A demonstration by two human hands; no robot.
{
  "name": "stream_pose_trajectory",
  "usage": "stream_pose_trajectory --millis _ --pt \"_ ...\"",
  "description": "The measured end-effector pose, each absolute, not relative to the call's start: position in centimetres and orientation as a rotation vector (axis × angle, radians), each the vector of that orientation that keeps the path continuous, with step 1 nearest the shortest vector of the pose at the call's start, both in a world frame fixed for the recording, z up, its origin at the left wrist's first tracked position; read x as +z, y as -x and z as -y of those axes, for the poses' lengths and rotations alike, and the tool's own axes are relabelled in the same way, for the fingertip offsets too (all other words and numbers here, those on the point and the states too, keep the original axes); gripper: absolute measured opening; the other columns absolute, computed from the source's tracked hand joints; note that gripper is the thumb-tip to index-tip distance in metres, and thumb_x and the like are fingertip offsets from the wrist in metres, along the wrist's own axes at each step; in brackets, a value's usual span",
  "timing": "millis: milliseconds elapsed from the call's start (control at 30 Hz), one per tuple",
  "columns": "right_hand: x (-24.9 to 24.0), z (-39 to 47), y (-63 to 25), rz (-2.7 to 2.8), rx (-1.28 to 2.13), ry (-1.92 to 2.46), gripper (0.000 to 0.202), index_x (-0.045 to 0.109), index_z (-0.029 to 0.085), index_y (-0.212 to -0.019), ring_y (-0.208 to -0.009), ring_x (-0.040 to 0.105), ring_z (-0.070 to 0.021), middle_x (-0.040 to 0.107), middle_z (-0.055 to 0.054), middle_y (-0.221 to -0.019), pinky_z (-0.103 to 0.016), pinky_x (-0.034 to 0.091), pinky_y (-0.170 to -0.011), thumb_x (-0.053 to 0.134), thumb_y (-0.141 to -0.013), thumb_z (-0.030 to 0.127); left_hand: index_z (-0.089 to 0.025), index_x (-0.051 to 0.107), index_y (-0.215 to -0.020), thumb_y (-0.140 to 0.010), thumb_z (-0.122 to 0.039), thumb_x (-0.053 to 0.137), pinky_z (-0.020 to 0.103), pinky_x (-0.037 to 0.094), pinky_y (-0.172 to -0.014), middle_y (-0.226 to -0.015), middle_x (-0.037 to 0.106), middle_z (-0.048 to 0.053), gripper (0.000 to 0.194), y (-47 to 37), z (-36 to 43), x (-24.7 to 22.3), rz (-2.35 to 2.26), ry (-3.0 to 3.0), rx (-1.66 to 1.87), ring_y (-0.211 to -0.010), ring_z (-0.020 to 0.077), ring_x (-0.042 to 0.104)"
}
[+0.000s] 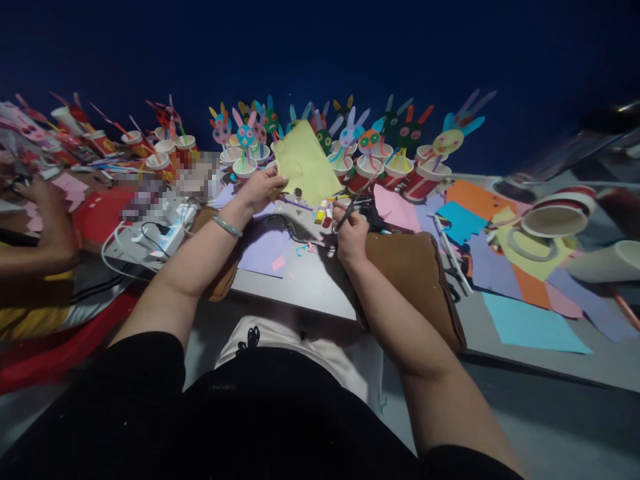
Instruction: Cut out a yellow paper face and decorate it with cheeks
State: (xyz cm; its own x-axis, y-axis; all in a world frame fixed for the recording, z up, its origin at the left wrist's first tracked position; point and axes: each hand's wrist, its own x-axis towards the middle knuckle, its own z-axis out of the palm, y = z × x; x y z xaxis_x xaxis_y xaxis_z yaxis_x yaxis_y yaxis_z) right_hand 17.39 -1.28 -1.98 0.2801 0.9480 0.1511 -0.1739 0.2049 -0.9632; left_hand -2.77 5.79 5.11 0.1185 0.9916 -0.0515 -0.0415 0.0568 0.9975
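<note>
My left hand (263, 189), with a bangle on the wrist, pinches the left edge of a sheet of yellow paper (309, 163). The sheet is held tilted up over the table, and a faint curved line shows on it. To its right, my right hand (352, 233) is closed around a slim dark pen-like stick (346, 215), its tip apart from the paper. A small yellow tube (321, 212) lies between the hands. Below my left hand is a sheet of purple paper (260, 250), with small pink and blue scraps beside it.
Paper cups with rabbit-faced figures (369, 141) line the back. A brown cushion (407, 280) sits under my right forearm. Coloured paper (535, 320), a tape roll (533, 245) and cups lie right. A power strip (170, 233) with cables and another person's arm (47, 223) are left.
</note>
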Motion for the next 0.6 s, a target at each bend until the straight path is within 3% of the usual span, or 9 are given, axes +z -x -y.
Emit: stream_pose_trajectory --millis 100,300,467,600 --pt "-2.0 1.0 -17.5 0.865 1.043 1.019 0.034 0.064 0.02 -0.076 -0.055 0.043 -0.0085 0.052 0.004 -0.063 -0.025 0.034 -0.052 0.076 -0.068 0.051 -0.017 0.056 -0.081 -0.066 -0.015 0.073 0.02 0.044 -0.054 -0.067 0.058 -0.006 0.022 0.6 -5.3 4.0 -0.974 -1.022 1.113 -0.059 0.0069 0.056" --pt "-2.3 0.9 -17.8 0.93 1.051 1.011 0.051 0.053 0.02 -0.058 -0.05 0.038 -0.0078 0.047 0.004 -0.055 -0.025 0.031 -0.049 0.073 -0.071 0.066 -0.018 0.052 -0.077 -0.064 -0.019 0.076 0.02 0.053 -0.067 -0.068 0.056 -0.008 0.028 -1.1 -4.1 0.9 -0.83 -0.918 1.185 -0.063 0.0044 0.056" --pt "-2.1 0.9 -18.4 0.989 0.869 1.096 0.044 0.049 0.02 -0.058 -0.053 0.035 -0.0067 0.043 0.007 -0.054 -0.024 0.033 -0.054 0.079 -0.068 0.05 -0.017 0.052 -0.073 -0.063 -0.022 0.08 0.019 0.047 -0.061 -0.062 0.054 -0.008 0.03 -1.4 -4.0 -1.0 -0.753 -0.86 1.127 -0.057 0.0041 0.052" --pt "-1.9 0.8 -18.8 0.977 0.843 1.083 0.037 0.05 0.02 -0.059 -0.054 0.034 -0.0061 0.042 0.008 -0.055 -0.023 0.035 -0.057 0.079 -0.067 0.041 -0.014 0.063 -0.084 -0.062 -0.024 0.082 0.021 0.049 -0.064 -0.071 0.065 -0.003 0.03 -1.3 -4.1 -1.5 -0.685 -0.862 1.084 -0.064 0.0071 0.06"
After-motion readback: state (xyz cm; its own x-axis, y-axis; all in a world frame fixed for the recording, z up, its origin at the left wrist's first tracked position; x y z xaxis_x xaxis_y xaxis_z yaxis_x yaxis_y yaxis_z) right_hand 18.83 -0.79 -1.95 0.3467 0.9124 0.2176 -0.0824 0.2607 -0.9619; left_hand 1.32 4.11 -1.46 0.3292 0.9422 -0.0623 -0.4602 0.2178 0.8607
